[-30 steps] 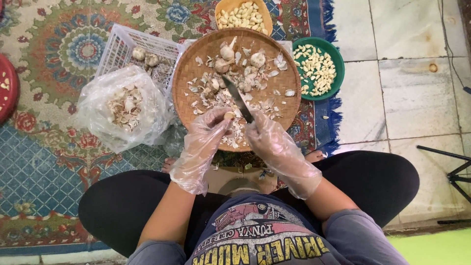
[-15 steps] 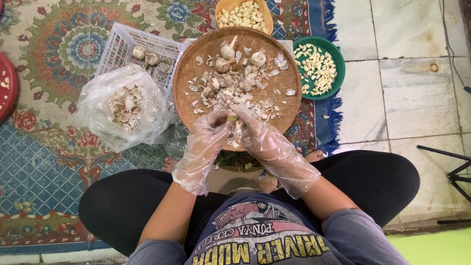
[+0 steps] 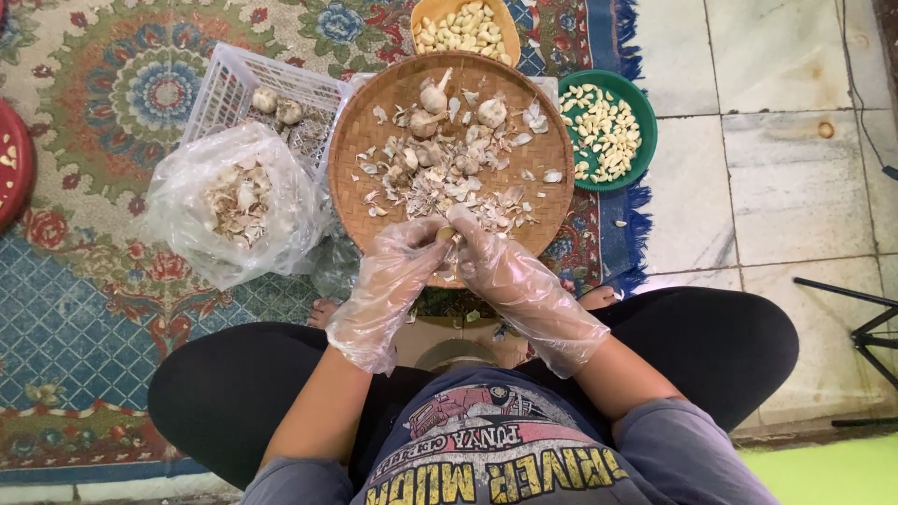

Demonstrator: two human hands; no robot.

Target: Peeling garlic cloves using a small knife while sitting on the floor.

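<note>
While the person sits cross-legged on a patterned rug (image 3: 112, 309), the left hand (image 3: 388, 281) and the right hand (image 3: 510, 271), both in thin clear gloves, meet at the near rim of a round woven tray (image 3: 365, 201). Their fingertips are pinched together on one small garlic clove (image 3: 446, 234), held just above the tray's edge.

Beyond the hands, the tray carries loose papery skins and three whole garlic bulbs (image 3: 433, 98) towards its far side. Past the tray's far rim sits an orange bowl (image 3: 426, 11) heaped with peeled cloves. To the right of the right hand, a green bowl (image 3: 645, 122) holds more peeled cloves, and one stray clove lies on the rug near it. To the left of the left hand, an open clear plastic bag (image 3: 187, 234) holds skins, touching a white plastic basket (image 3: 220, 89) with two bulbs in it. Farther left a red dish (image 3: 14, 173) is cut off by the frame. Nothing lies between the hands and the tray.
</note>
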